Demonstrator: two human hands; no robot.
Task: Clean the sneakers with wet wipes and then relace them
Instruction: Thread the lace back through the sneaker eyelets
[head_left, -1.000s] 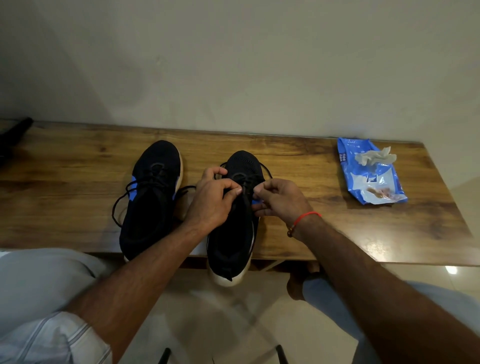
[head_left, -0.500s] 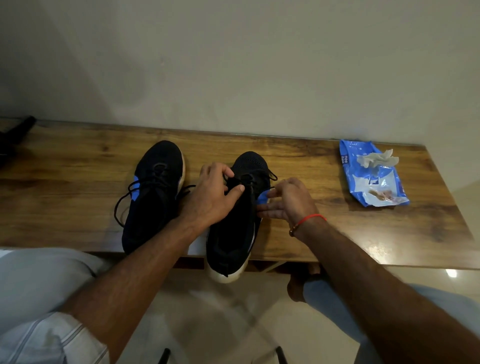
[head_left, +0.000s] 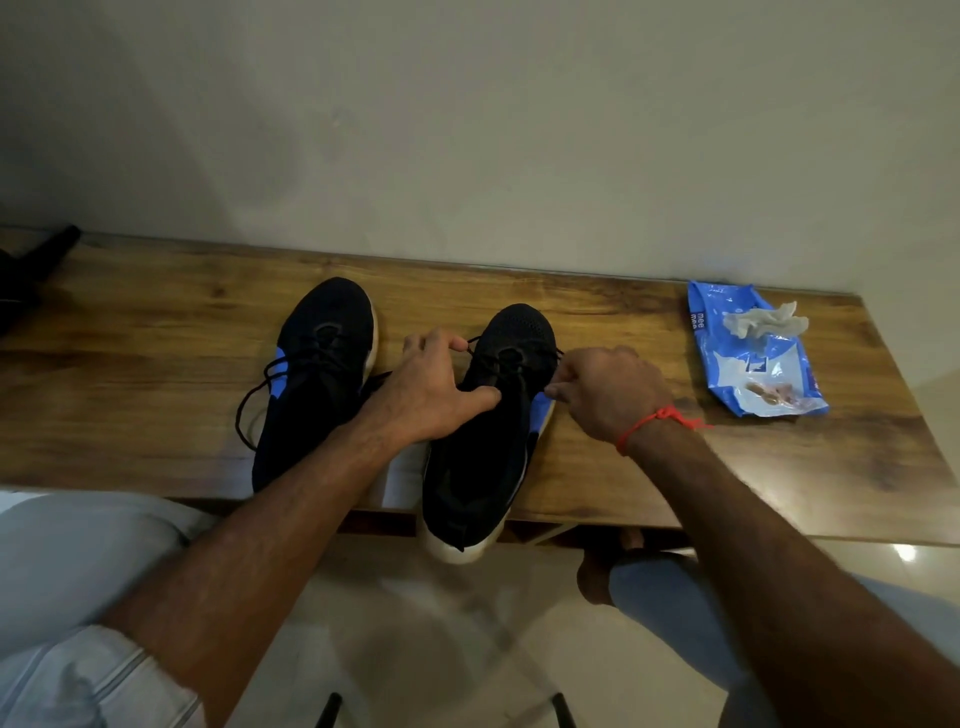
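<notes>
Two black sneakers with blue side panels and white soles rest on a wooden bench (head_left: 156, 374) that stands against a plain wall. The left sneaker (head_left: 317, 374) lies fully on the bench, toe toward the wall, with a loose black lace loop (head_left: 249, 410) hanging off its outer side. The right sneaker (head_left: 493, 426) lies just beside it, also toe toward the wall, and its heel overhangs the near edge of the bench.

The left hand (head_left: 431, 389) rests on the inner side of the right sneaker. Its thumb extends across the tongue area, and its curled fingers pinch a black lace (head_left: 511, 364) close to the upper eyelets. The right hand (head_left: 608, 395) sits at the outer side of the same sneaker, beside the blue panel. Its fingers are curled together and pinch the other end of the lace; the exact contact point is hidden under the knuckles. A red thread bracelet (head_left: 649, 423) circles the right wrist.

A blue wet wipes pack (head_left: 753, 364) lies on the bench well apart from the sneakers, toward the right end. A crumpled white wipe (head_left: 763, 322) rests on top of the pack, at its far end.

A dark object (head_left: 31, 270) sits at the far left end of the bench; its type cannot be determined. Light trousers cover both knees in the foreground, and a bare foot (head_left: 597, 571) shows under the bench edge.
</notes>
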